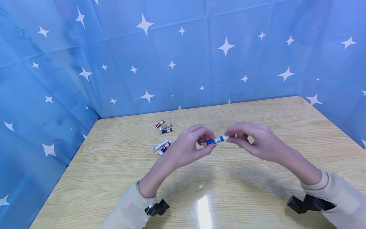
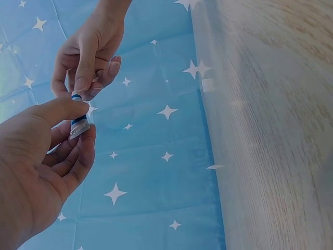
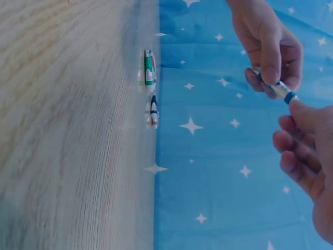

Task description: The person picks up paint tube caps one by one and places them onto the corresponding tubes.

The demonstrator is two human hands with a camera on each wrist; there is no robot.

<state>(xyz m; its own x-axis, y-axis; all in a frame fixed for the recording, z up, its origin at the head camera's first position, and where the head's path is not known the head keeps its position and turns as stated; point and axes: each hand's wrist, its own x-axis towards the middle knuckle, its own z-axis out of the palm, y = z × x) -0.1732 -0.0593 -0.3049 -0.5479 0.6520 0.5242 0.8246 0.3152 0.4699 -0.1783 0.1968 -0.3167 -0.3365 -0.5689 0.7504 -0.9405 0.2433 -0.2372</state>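
A small blue-and-white paint tube (image 1: 218, 140) is held above the table between both hands. My left hand (image 1: 187, 144) pinches its body near the flat crimped end, which shows silvery in the left wrist view (image 2: 79, 127). The tube's white cap end points to the right. There my right hand (image 1: 258, 141) pinches the cap between thumb and forefinger, the other fingers loosely bent. In the right wrist view the tube (image 3: 281, 89) slants between the two hands, its blue band right at my right fingertips.
Beyond my left hand, several more paint tubes lie on the wooden table (image 1: 114, 165): red (image 1: 159, 124), ochre (image 1: 166, 126), dark blue (image 1: 166, 130), a pale one (image 1: 160, 145) and a violet-blue one (image 1: 165, 147). A blue star-patterned curtain (image 1: 183, 47) borders the table's back and sides.
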